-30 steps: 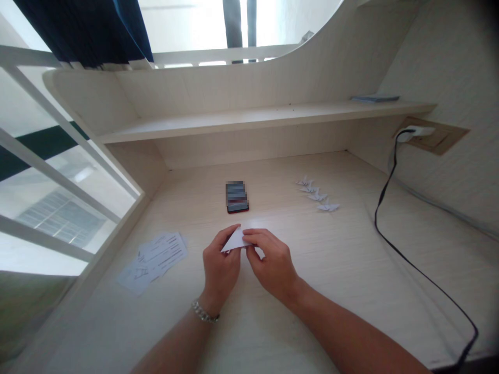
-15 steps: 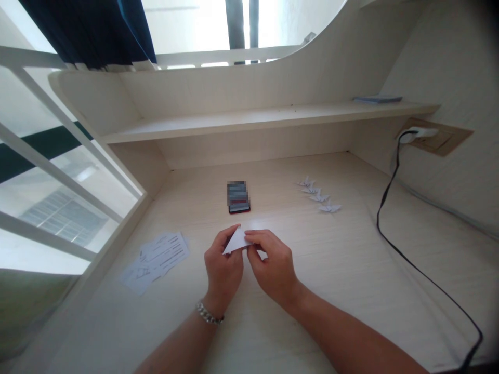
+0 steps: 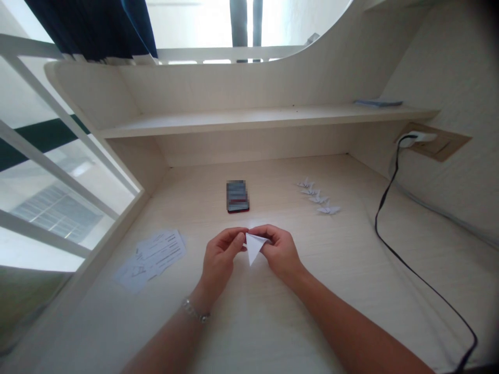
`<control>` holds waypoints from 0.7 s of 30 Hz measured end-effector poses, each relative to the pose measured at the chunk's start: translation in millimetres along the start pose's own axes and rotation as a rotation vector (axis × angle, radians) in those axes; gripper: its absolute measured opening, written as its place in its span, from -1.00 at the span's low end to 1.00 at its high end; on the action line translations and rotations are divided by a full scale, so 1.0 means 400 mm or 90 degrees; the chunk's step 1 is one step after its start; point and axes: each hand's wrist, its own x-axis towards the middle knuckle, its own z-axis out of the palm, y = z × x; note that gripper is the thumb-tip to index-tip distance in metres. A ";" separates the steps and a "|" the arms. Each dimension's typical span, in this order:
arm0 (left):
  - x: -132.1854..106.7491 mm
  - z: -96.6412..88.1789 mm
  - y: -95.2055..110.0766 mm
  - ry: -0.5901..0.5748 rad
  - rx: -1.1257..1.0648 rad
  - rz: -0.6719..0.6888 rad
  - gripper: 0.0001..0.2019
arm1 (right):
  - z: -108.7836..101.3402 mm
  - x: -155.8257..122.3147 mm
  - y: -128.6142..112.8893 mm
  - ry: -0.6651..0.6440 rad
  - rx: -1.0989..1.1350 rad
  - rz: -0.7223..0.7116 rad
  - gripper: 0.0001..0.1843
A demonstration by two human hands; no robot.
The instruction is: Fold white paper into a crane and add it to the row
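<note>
A small white piece of folded paper (image 3: 254,248) is held between my two hands above the desk, one pointed corner hanging down toward me. My left hand (image 3: 223,255) pinches its left corner between thumb and fingers; a bracelet circles that wrist. From the other side, my right hand (image 3: 281,253) grips the paper's right edge, with some fingertips hidden behind it. Several folded paper cranes (image 3: 318,198) stand in a slanting row on the desk, beyond my right hand. A phone (image 3: 237,196) with a blurred screen lies straight ahead of the hands.
Loose printed paper sheets (image 3: 159,255) overlap on the left of the desk (image 3: 241,332). A black cable (image 3: 405,262) runs from the wall socket (image 3: 440,141) down the right side. Above the back hangs a shelf (image 3: 218,120) with a thin bluish item (image 3: 378,103) on it.
The folded paper has been turned, so its point now faces down toward me. My left hand has shifted to pinch its left corner, and my right hand has moved around its right side.
</note>
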 end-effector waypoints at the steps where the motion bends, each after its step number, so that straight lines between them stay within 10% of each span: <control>1: 0.001 -0.002 -0.001 0.007 -0.003 0.002 -0.78 | 0.002 -0.001 -0.002 -0.014 0.004 0.005 -0.80; 21: 0.003 -0.016 -0.003 -0.060 -0.098 0.017 -0.88 | 0.000 -0.027 -0.017 -0.028 -0.118 -0.078 -0.88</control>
